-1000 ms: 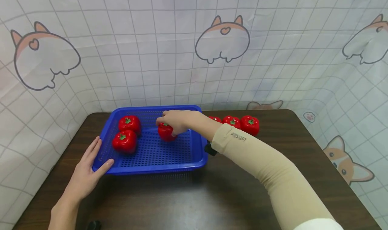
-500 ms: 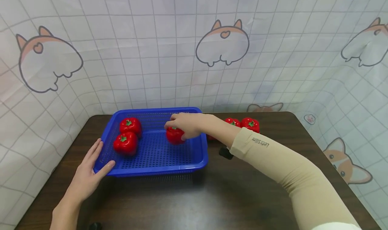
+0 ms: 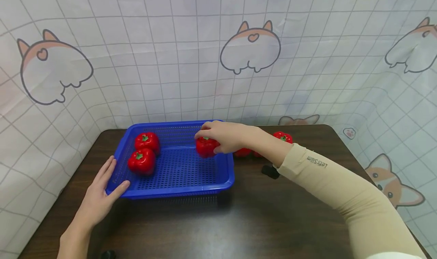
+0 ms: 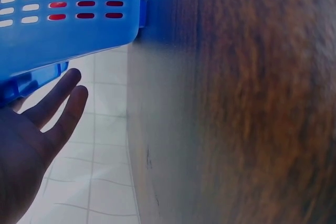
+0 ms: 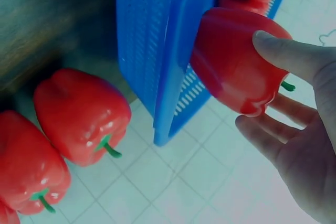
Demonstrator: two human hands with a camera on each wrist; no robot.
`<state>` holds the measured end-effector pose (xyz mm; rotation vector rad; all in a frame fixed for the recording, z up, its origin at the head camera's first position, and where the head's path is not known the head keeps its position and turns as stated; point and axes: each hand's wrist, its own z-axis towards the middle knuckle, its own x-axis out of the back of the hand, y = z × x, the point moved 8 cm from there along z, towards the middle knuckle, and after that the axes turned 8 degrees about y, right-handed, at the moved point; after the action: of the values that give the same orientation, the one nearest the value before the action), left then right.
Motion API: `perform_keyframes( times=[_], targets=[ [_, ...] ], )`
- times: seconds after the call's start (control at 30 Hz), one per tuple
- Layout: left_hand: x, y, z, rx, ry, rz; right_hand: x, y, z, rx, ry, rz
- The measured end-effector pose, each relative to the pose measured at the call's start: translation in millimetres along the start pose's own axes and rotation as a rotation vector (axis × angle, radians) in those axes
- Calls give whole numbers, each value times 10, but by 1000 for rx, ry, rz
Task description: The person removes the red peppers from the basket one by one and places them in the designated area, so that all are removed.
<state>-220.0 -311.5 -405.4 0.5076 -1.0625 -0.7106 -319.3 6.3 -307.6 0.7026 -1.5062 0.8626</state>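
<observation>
My right hand grips a red bell pepper with a green stem, over the right end of a blue perforated basket. In the right wrist view the thumb lies on one side of the held pepper and the fingers on the other, near the basket's rim. Two more red bell peppers sit at the basket's left end. My left hand rests with straight, spread fingers at the basket's front left corner. From the left wrist, the fingers show beside the blue wall.
Several red bell peppers stand in a row right of the basket, partly hidden behind my right forearm. The dark wooden table runs back to a white gridded cloth. A black object lies at the front left.
My right hand has moved to the right with the pepper, from the basket's middle to near its right rim. The left hand stays at the corner.
</observation>
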Motion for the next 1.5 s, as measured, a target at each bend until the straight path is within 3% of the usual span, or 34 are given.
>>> perform_keyframes(
  times=[0.57, 1.07, 1.27, 1.5],
  targets=[
    [-35, -27, -12, 4, -4, 8, 228, 149, -361, -22, 116, 76],
    [-28, 12, -4, 11, -16, -2, 381, 410, -777, -43, 231, 146],
    [-31, 8, -7, 18, -20, -2, 372, 535, -963, -62, 265, 172],
    [-30, -2, -12, 24, -20, -2, 215, 641, -1137, -101, 261, 222]
  ],
)
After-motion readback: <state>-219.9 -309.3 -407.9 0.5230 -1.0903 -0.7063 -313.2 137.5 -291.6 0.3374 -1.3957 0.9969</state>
